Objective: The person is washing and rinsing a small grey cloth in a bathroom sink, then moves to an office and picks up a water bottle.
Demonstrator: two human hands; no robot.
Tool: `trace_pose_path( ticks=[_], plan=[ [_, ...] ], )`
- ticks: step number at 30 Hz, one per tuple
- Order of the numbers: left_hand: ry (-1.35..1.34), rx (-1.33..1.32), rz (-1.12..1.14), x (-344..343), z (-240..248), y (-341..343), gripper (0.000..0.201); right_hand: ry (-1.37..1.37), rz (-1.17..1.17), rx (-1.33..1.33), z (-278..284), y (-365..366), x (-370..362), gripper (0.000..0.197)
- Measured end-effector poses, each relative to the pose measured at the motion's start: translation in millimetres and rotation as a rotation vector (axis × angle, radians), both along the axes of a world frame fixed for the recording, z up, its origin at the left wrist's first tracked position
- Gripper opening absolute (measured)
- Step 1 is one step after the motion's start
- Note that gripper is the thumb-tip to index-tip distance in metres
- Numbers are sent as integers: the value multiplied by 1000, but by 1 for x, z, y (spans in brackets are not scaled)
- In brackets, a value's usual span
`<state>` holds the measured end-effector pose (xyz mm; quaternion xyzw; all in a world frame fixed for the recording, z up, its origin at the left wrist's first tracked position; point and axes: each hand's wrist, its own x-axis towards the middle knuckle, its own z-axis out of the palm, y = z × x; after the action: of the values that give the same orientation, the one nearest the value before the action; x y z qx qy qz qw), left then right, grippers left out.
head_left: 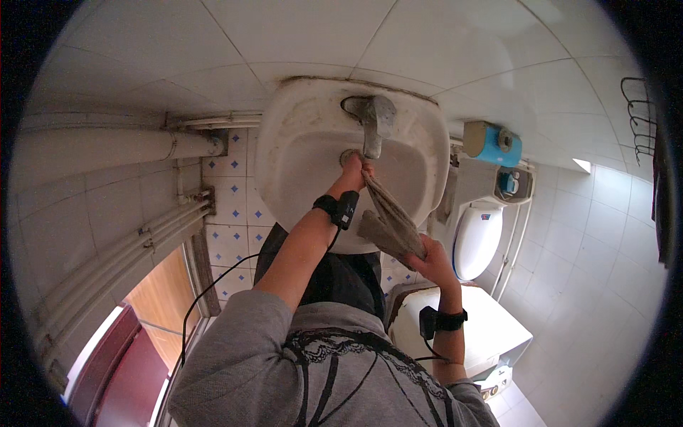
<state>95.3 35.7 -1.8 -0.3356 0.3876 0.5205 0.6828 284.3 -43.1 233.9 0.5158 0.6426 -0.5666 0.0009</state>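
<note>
A grey-brown cloth (391,213) is stretched between my two hands over the front right part of the white washbasin (288,160). My left hand (356,173), below the spout, is closed round the narrow, bunched end. Farther right and nearer to me, my right hand (432,260) grips the wider, folded end by the basin's front rim. The grey metal faucet (377,124) stands at the back of the basin, its spout just above my left hand. Part of the drain (347,158) shows beside that hand.
Right of the basin is a toilet with a white lid (478,242), with a blue cylindrical container (492,144) behind it. A white top-lidded appliance (462,327) stands near my right forearm. Pipes (171,220) run along the left wall. A black cable (206,288) hangs from my left wrist.
</note>
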Motion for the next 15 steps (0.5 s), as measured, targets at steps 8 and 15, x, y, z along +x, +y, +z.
trace_pose_path(
  ticks=[8, 15],
  plan=[
    [-12, 198, -13, -18, 83, -2, 25, -17, -10, 28, 9, 2, 9, 28],
    [-5, 340, -40, -20, -15, -1, 27, -41, -66, 7, 19, 0, 15, 23]
  ],
)
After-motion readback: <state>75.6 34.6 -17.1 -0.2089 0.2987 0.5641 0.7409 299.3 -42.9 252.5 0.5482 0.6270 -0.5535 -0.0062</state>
